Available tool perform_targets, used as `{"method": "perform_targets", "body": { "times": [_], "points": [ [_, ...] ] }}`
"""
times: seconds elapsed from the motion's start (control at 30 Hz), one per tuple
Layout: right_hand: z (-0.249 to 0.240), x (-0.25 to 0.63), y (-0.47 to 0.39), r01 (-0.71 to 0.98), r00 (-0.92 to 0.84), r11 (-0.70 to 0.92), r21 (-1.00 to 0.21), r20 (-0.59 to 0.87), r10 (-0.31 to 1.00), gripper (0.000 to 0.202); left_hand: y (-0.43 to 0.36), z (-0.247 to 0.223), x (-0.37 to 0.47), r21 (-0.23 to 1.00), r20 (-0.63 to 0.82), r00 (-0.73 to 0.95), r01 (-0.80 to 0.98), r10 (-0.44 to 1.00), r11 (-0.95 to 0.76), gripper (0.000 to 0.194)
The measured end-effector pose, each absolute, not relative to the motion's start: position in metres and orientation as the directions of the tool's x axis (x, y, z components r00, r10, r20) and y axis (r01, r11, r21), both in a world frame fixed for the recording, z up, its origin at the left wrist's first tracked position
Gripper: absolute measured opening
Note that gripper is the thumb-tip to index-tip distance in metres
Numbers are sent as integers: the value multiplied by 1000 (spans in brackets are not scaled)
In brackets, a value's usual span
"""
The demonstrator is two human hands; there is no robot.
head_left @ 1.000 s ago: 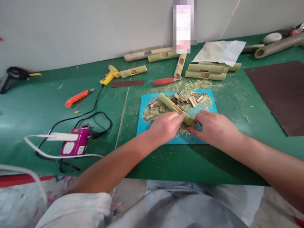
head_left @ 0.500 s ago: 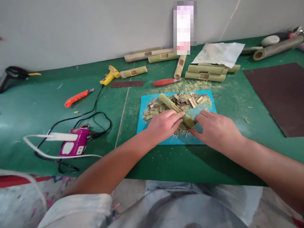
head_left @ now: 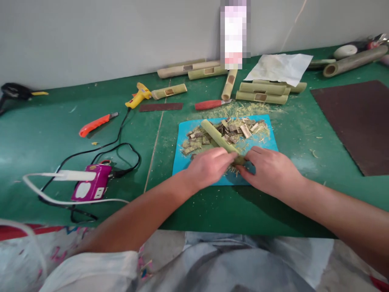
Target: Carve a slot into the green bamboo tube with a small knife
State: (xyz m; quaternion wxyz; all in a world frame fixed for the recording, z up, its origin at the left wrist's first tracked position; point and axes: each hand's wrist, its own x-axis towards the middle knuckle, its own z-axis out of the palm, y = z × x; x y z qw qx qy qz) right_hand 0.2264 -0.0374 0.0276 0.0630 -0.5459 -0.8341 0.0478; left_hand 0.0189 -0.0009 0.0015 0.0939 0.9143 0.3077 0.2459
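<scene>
A green bamboo tube (head_left: 216, 134) lies slantwise over a blue sheet (head_left: 182, 129), its near end between my two hands. My left hand (head_left: 212, 163) is closed around the tube a little below its middle, fingers over the top. At the near end, my right hand (head_left: 267, 166) grips the tube between thumb and fingers. Flat bamboo chips (head_left: 194, 144) and pale shavings lie on the sheet around and under the tube. The near end is partly hidden by my fingers.
Behind the sheet lie a red-handled knife (head_left: 209, 105) and several notched bamboo tubes (head_left: 261, 97). A yellow glue gun (head_left: 139, 96), an orange utility knife (head_left: 96, 125) and a purple power box (head_left: 92, 182) with cords are leftward. A dark brown board (head_left: 355, 125) is at right.
The bamboo tube has turned in my hands, so its cut opening no longer faces up. My left hand has shifted slightly down the tube toward the near end.
</scene>
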Motion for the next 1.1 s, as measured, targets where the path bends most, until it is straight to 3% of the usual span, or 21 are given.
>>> {"method": "perform_targets", "body": {
  "times": [0.33,0.5,0.7,0.87,1.03,1.1],
  "points": [
    [30,225,-36,907,-396,393,-153,14,918,26,-1,1,18,315,424,644,555,637,-770,34],
    [30,225,-36,905,-400,398,-150,19,916,24,-2,2,17,363,343,727,481,595,-798,36],
    [27,224,-35,907,-390,394,-149,62,919,24,19,3,5,270,459,583,627,670,-730,31],
    [28,226,-36,903,-401,402,-152,42,915,23,10,2,7,301,361,702,536,614,-789,33],
    [28,226,-37,905,-391,395,-157,60,919,25,26,1,0,279,457,564,643,687,-713,33],
    [29,225,-36,904,-394,398,-160,54,917,24,24,1,1,271,440,601,620,668,-736,34]
  ]
}}
